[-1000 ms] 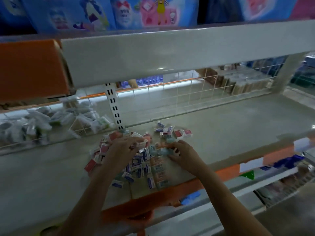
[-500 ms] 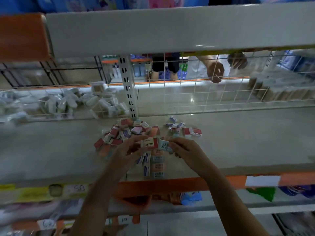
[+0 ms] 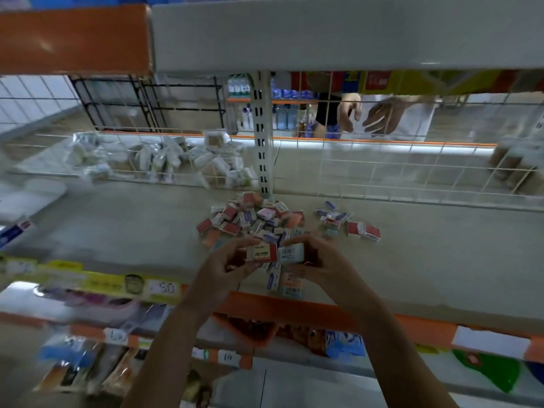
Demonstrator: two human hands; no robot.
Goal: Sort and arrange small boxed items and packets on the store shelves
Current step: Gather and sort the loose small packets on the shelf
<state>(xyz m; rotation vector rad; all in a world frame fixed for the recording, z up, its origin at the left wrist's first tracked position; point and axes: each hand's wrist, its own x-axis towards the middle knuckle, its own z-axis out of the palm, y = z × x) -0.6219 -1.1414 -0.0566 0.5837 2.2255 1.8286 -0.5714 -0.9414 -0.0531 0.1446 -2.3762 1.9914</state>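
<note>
Hands [image 3: 272,262]: 2 boxes [image 3: 275,252] held, L 1 + R 1.

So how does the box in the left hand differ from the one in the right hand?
The box in the left hand shows a red and cream face printed 2B; the box in the right hand shows a pale teal face with a barcode. The first is pinched by the left hand, the second by the right hand. Both are small, held side by side and touching, above the pile of small boxes on the shelf.
</note>
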